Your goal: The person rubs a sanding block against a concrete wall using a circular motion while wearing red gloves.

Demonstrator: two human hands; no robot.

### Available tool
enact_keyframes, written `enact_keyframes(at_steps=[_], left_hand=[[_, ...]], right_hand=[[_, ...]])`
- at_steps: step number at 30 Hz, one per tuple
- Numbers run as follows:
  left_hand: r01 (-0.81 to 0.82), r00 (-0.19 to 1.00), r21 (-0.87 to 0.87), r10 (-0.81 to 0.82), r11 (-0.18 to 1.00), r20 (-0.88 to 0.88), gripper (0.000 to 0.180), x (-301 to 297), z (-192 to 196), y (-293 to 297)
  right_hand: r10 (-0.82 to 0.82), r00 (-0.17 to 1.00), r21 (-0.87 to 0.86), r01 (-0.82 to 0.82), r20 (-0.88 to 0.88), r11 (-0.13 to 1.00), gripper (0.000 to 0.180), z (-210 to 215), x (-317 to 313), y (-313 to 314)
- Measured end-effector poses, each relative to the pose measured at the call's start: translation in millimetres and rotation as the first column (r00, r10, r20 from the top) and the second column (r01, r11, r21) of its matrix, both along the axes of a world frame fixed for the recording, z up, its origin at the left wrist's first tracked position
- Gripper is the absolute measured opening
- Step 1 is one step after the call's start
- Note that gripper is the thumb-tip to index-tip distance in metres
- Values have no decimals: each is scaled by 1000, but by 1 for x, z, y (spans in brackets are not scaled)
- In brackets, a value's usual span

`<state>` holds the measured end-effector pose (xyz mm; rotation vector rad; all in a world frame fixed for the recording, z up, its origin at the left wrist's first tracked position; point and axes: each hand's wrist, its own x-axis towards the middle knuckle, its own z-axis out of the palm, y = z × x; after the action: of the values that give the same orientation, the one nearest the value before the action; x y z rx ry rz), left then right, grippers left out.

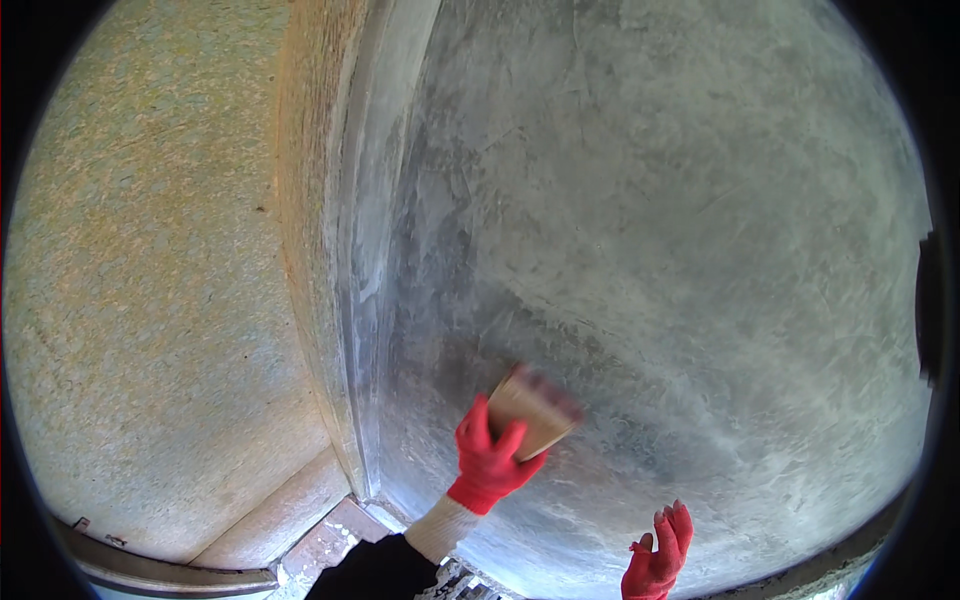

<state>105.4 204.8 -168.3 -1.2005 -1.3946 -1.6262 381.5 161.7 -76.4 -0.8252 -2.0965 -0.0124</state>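
Note:
My left hand (490, 462), in a red glove with a white cuff and a black sleeve, grips a tan sanding block (532, 408) and presses it flat against the grey plastered wall (650, 250). The block is blurred. Low at the right, my right hand (657, 558), also in a red glove, is raised near the wall with its fingers apart and holds nothing. Whether it touches the wall I cannot tell.
A wall corner (355, 300) runs top to bottom just left of the block. Beyond it lies a rough beige speckled wall (150, 280). Brick-coloured floor pieces (320, 540) show at the corner's foot. A dark strip (160, 572) curves along the lower left.

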Motion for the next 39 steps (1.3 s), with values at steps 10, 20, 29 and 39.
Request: enact_keyframes(at_steps=[10,20,29,39], left_hand=[[-8,996,-56,13,998,89,70,-16,73,-11],[38,996,-43,-35,998,76,73,-21,-78,-24],[-63,997,-84,66,995,39,94,-54,76,-9],[-22,987,-145,44,989,152,87,-55,-91,-30]], right_hand=[[-45,997,4,45,66,999,38,-5,5,3],[43,998,44,-45,55,998,38,-6,-3,-3],[-8,1000,-101,6,-22,995,51,-35,12,12],[28,992,-14,-26,123,1000,35,-20,-5,0]])
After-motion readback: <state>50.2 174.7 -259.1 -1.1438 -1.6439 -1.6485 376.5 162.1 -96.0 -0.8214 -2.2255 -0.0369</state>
